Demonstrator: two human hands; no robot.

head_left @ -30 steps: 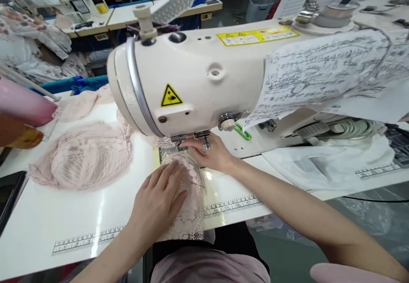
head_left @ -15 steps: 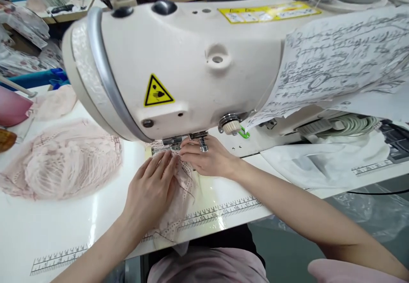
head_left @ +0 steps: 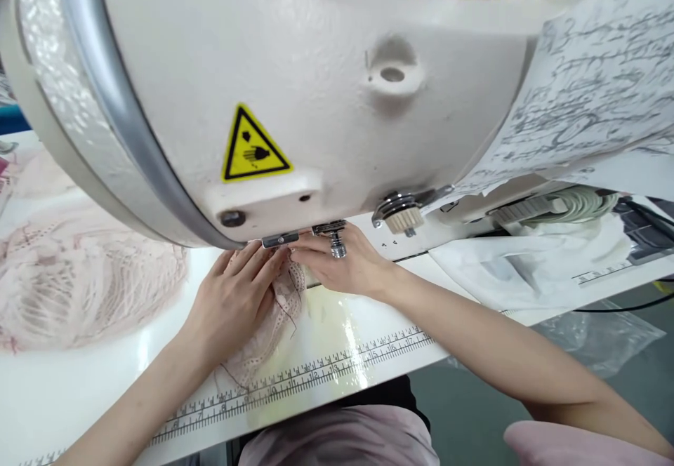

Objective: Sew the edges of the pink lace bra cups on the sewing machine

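Note:
Pale pink lace fabric (head_left: 287, 290) lies under the sewing machine head (head_left: 316, 122), its lower part trailing toward the table's front edge. My left hand (head_left: 232, 304) rests flat on the lace, fingers stretched toward the needle area. Beside it, my right hand (head_left: 347, 259) has bent fingers closed at the lace's edge; its fingertips are partly hidden behind the metal attachment (head_left: 337, 241). The machine head covers the needle and the far end of the lace.
A heap of pink lace (head_left: 89, 276) lies left on the white table (head_left: 390, 311), which has a printed ruler (head_left: 316, 375) along its front. To the right are white cloth (head_left: 484, 269) and a coil of pale cord (head_left: 584, 206). Handwritten paper (head_left: 595, 87) hangs on the machine.
The view has come closer to the machine. My left hand has shifted slightly left, and the lace's trailing end has drawn in from the table's front edge. My right hand has barely moved.

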